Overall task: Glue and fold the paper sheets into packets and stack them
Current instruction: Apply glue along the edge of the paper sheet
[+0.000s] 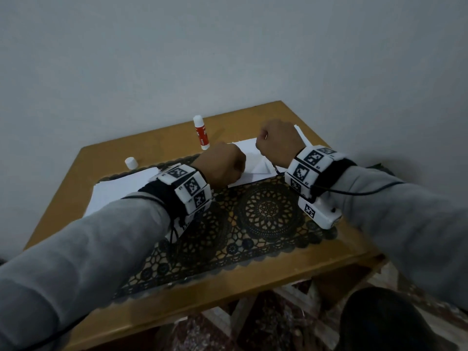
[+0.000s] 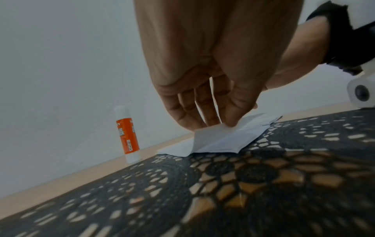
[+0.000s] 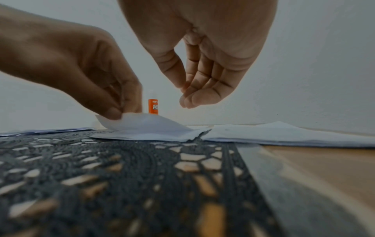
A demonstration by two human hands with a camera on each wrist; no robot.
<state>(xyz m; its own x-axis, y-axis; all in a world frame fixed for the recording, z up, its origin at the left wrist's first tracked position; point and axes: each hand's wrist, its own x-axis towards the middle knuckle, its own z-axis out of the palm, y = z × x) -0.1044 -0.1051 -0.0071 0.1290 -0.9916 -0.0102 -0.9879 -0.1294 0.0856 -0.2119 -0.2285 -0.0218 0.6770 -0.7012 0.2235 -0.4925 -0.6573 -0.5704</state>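
Note:
A partly folded white paper sheet (image 1: 255, 165) lies at the far edge of the black lace mat (image 1: 266, 211). My left hand (image 1: 222, 165) pinches one flap of that sheet (image 2: 215, 136) between thumb and fingers (image 2: 223, 123) and lifts it off the mat. In the right wrist view the raised flap (image 3: 146, 126) stands in front of the glue stick (image 3: 153, 106). My right hand (image 1: 276, 143) hovers just above the sheet, its fingers (image 3: 188, 99) loosely curled and holding nothing. The orange and white glue stick (image 1: 201, 133) stands upright and uncapped behind the sheet.
The glue cap (image 1: 131, 162) lies on the wooden table (image 1: 58, 203) at the far left. A stack of flat white sheets (image 1: 119, 191) sits on the left. More white paper (image 3: 284, 133) is piled on the right, behind my right hand. A wall rises behind the table.

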